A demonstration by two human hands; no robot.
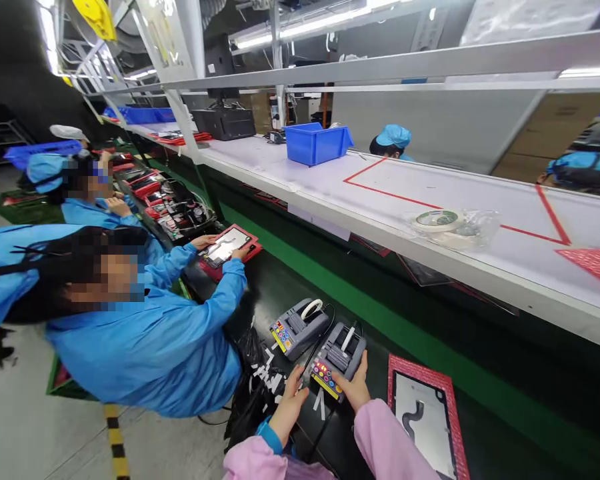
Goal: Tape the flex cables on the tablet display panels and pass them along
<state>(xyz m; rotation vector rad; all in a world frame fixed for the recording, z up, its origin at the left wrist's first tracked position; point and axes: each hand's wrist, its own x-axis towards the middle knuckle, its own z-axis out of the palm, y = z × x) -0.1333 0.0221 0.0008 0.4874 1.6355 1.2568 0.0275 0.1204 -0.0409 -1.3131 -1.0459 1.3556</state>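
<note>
A grey automatic tape dispenser [341, 353] with a lit red display, coloured buttons and a white tape roll stands on the dark bench. My right hand [355, 387] grips its right side, the thumb on the front panel. My left hand [289, 404] is at its lower left, thumb and forefinger apart and nothing visible between them; whether it touches the casing I cannot tell. Short white tape strips [320, 404] hang at the dispenser's front. A second, similar dispenser [300, 328] stands just left, with more cut strips [267, 375] scattered beside it.
On the right lies a tablet-like panel [420, 413] in red bubble wrap. To my left a co-worker in blue [150, 333] handles a similar panel [227, 247]. Above the bench runs a white shelf [300, 187] with a blue bin [316, 143] and bagged tape rolls [443, 221].
</note>
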